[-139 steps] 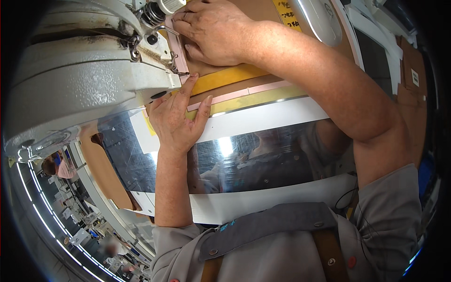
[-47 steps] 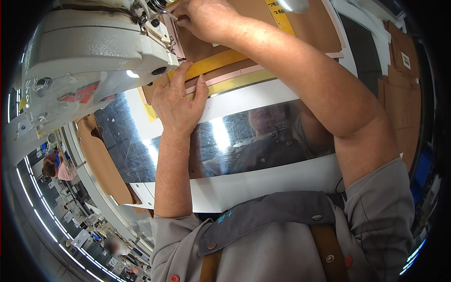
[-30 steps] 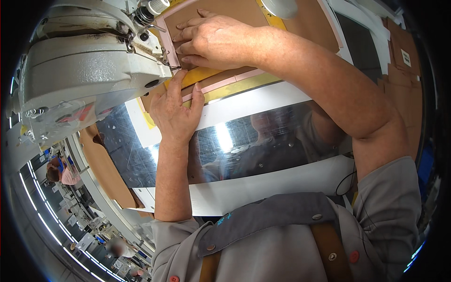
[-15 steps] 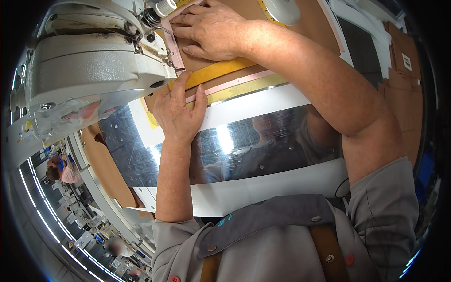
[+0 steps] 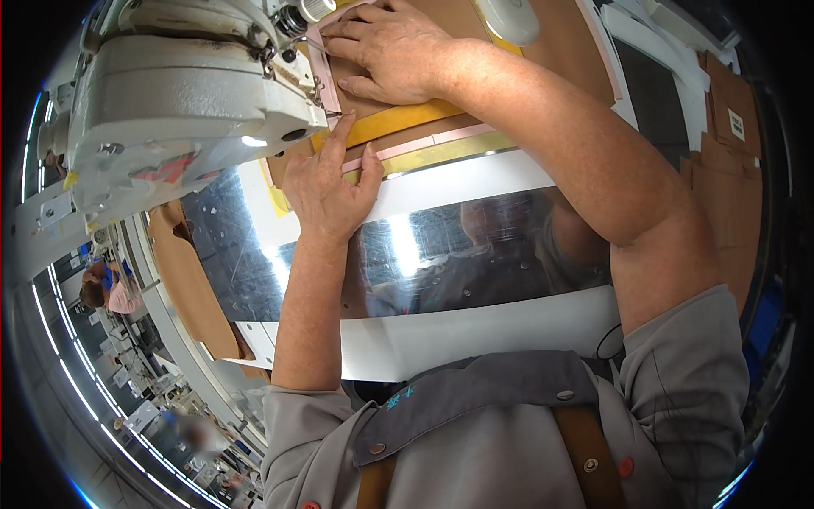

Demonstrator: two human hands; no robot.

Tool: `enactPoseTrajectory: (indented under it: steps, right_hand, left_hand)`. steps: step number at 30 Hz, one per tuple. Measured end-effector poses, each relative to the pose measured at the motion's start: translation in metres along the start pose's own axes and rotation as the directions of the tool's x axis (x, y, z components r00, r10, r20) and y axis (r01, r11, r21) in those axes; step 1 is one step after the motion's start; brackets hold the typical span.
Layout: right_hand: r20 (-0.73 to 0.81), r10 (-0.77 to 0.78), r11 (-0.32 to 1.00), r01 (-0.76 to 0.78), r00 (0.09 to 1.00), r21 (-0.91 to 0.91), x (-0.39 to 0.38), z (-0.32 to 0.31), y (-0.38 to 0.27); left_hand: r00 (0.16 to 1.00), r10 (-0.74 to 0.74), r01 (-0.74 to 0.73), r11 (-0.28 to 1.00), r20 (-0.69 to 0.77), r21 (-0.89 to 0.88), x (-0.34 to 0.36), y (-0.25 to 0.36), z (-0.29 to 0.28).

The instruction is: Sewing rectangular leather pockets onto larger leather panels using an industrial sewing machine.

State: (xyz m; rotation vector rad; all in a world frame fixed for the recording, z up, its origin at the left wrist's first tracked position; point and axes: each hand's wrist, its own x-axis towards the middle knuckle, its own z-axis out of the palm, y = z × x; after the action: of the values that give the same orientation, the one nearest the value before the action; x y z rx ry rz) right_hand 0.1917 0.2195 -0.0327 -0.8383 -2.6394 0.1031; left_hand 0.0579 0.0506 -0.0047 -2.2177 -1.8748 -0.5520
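Observation:
My right hand (image 5: 394,55) lies flat with fingers spread on a brown sheet (image 5: 428,85) that has a pink strip along its left edge. Just below and left of it, my left hand (image 5: 329,187) rests with its index finger stretched toward the needle area and its thumb apart. That fingertip touches the left end of a yellow strip (image 5: 398,123) lying across the brown sheet. The sewing machine (image 5: 191,93) overhangs the sheet's left side, its needle area close to both hands. A second pink strip (image 5: 441,138) runs below the yellow one.
A shiny metal plate (image 5: 475,254) is set in the white worktop (image 5: 483,327) before me. Brown pieces (image 5: 721,187) are stacked at the far right, another brown piece (image 5: 195,280) sits at left. A white rounded object (image 5: 511,19) rests behind. A person (image 5: 119,288) is in the background.
The whole view has shifted slightly, with the machine now a little farther right and higher in the picture. Both hands keep nearly the same places on the work.

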Motion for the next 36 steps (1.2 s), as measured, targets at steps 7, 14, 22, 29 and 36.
enactPoseTrajectory:
  steps: [7,14,22,29,36]
  right_hand:
    - [-0.117,-0.061,0.986,0.079,0.991,0.15,-0.011,-0.022,0.007]
    - [0.036,-0.048,0.992,0.043,0.998,0.123,-0.011,-0.035,0.009]
    - [0.099,-0.029,0.997,0.035,0.995,-0.065,-0.003,-0.027,0.002]
    - [0.01,-0.257,0.966,0.256,0.966,0.036,-0.01,-0.033,0.008]
    - [0.049,-0.304,0.939,0.29,0.951,0.185,-0.024,-0.042,0.004]
  left_hand:
    - [0.999,0.001,-0.004,0.998,-0.04,-0.068,-0.002,-0.006,0.007]
    - [0.999,-0.037,0.037,0.999,0.006,-0.034,-0.002,-0.001,0.002]
    - [0.999,-0.053,0.054,0.991,-0.009,0.123,0.007,0.032,-0.008]
    - [0.999,-0.023,0.026,0.997,-0.032,0.075,0.003,0.043,-0.007]
    - [1.0,-0.015,0.014,1.0,0.012,0.027,-0.016,0.047,-0.02]
